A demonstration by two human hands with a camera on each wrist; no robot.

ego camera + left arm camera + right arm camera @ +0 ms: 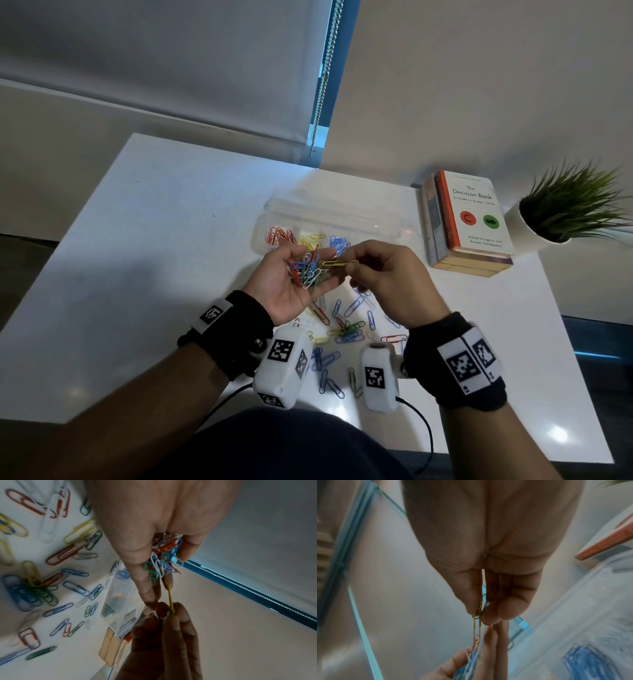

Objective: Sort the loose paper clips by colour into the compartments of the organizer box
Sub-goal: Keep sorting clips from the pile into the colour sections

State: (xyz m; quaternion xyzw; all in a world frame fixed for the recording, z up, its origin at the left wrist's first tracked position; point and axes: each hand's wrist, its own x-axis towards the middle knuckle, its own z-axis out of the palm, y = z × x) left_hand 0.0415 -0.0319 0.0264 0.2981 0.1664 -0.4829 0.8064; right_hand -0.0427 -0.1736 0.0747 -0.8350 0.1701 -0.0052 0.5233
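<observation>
Yellow paper clip (339,263) pinched by right hand (387,281), mid-frame, being drawn from mixed bunch (306,269) cupped in left hand (291,277). Next, probably: freeing it, dropping into yellow compartment (312,240) of organizer box (376,226) just above.

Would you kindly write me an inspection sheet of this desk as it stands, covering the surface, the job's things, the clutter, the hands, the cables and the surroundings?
Surface: white table, glossy, with light reflections near its front edge.
Job's things: clear organizer box, lid open, with red, yellow and blue clips in separate compartments; loose clips of mixed colours scattered below the hands.
Clutter: stack of books and potted plant at the far right.
Hands: left hand cups a mixed bundle of clips; right hand pinches a yellow clip.
Cables: black cable from the right wrist camera.
Surroundings: roller blind with bead chain, plain wall.
</observation>
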